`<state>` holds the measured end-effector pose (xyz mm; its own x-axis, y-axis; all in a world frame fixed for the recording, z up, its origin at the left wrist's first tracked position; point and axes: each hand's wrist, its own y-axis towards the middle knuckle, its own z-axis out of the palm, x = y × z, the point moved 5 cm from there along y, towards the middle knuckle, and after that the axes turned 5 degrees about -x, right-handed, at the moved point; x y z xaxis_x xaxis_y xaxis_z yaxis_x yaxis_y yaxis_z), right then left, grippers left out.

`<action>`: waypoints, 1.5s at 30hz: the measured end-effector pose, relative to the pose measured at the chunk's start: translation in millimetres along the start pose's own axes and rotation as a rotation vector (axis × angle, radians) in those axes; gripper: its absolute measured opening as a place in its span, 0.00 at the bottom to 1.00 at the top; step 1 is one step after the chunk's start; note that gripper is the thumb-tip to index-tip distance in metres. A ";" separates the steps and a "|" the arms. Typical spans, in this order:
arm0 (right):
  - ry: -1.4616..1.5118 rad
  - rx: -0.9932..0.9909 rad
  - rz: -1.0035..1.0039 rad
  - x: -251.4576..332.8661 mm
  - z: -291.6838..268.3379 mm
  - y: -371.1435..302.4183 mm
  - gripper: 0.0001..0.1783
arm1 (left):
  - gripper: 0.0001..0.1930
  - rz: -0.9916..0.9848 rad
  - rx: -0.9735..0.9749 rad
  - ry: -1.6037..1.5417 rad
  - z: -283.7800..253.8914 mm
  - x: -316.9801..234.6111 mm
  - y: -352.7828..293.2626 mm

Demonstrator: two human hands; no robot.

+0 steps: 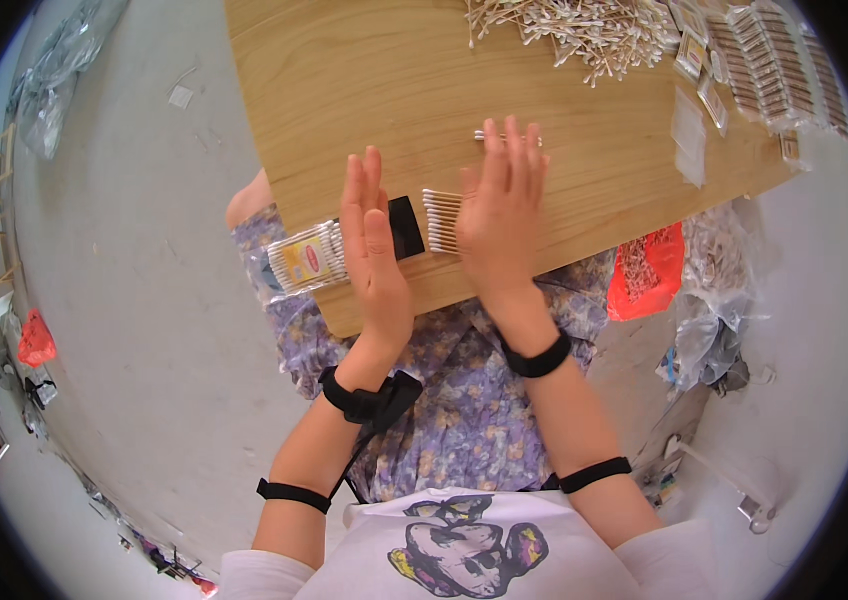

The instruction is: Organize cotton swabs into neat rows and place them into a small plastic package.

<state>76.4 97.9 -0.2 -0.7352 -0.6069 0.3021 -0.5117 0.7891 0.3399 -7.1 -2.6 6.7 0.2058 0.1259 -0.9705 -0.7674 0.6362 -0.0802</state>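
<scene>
My left hand (376,255) stands on edge near the table's front left corner, fingers stretched out. To its left lies a clear packet of cotton swabs (294,262) with a yellow label, jutting past the table edge. A flat black piece (405,226) shows just right of that hand. My right hand (504,215), slightly blurred, lies palm down with straight fingers. It partly covers a row of cotton swabs (440,220), whose left tips line up side by side. Loose cotton swabs (480,135) show by its fingertips. Neither hand grips anything that I can see.
A heap of loose cotton swabs (584,32) covers the table's far side. Many filled packets (769,65) stand in rows at the far right, with clear empty sleeves (689,140) nearer. A red bag with swabs (647,268) hangs at the right table edge (704,208).
</scene>
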 end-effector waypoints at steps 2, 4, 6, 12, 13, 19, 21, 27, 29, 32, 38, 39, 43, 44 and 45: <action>-0.026 0.018 -0.007 6.8 12.0 -5.4 0.31 | 0.32 0.007 -0.026 -0.032 -2.7 2.4 4.6; -0.051 0.034 -0.016 8.1 16.5 -4.6 0.32 | 0.32 -0.092 -0.105 -0.140 -12.1 16.3 10.0; -0.029 0.059 -0.114 14.0 18.8 -0.8 0.30 | 0.32 -0.101 -0.107 -0.157 -11.5 14.4 14.5; 0.165 0.116 -0.225 22.7 29.1 11.5 0.30 | 0.32 -0.083 -0.091 -0.214 -6.4 22.1 19.7; 0.163 0.115 -0.230 20.6 27.4 12.2 0.30 | 0.32 -0.067 -0.070 -0.213 -4.5 22.7 19.5; 0.825 -0.030 0.347 -21.8 -1.7 -5.0 0.24 | 0.32 -0.103 -0.064 -0.222 -0.9 19.8 19.0; 1.168 -0.121 0.569 -21.1 -1.9 -20.1 0.25 | 0.33 -0.096 -0.045 -0.206 2.4 23.0 16.6; 1.347 -0.028 0.617 -7.9 -1.8 -21.2 0.28 | 0.33 -0.129 -0.028 -0.189 9.7 20.0 4.1; 1.360 -0.004 0.629 -12.2 -4.8 -26.6 0.29 | 0.33 -0.153 -0.036 -0.188 7.6 19.6 -2.6; 1.357 0.014 0.618 -13.7 -7.4 -29.8 0.29 | 0.32 -0.142 -0.055 -0.171 4.4 24.4 -8.2; 1.379 -0.014 0.568 -9.1 -2.7 -25.0 0.31 | 0.32 -0.031 -0.197 -0.223 16.4 20.6 -11.4; 1.380 -0.008 0.573 -7.3 -2.0 -24.3 0.31 | 0.32 -0.007 -0.169 -0.245 13.3 27.5 -11.1; 1.425 -0.016 0.603 -13.5 -0.1 -20.2 0.32 | 0.32 -0.007 -0.154 -0.242 14.9 29.2 -8.3; 1.420 0.016 0.602 -14.7 -1.2 -19.6 0.31 | 0.32 -0.008 -0.152 -0.241 16.3 24.2 -8.3; 1.416 0.049 0.600 -15.6 -1.6 -19.6 0.31 | 0.32 -0.012 -0.127 -0.214 18.7 18.0 -9.3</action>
<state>98.6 91.8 -10.2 0.1649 0.2234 0.9607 -0.3386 0.9276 -0.1577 15.1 8.0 -5.8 0.3285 0.2860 -0.9002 -0.8314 0.5397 -0.1320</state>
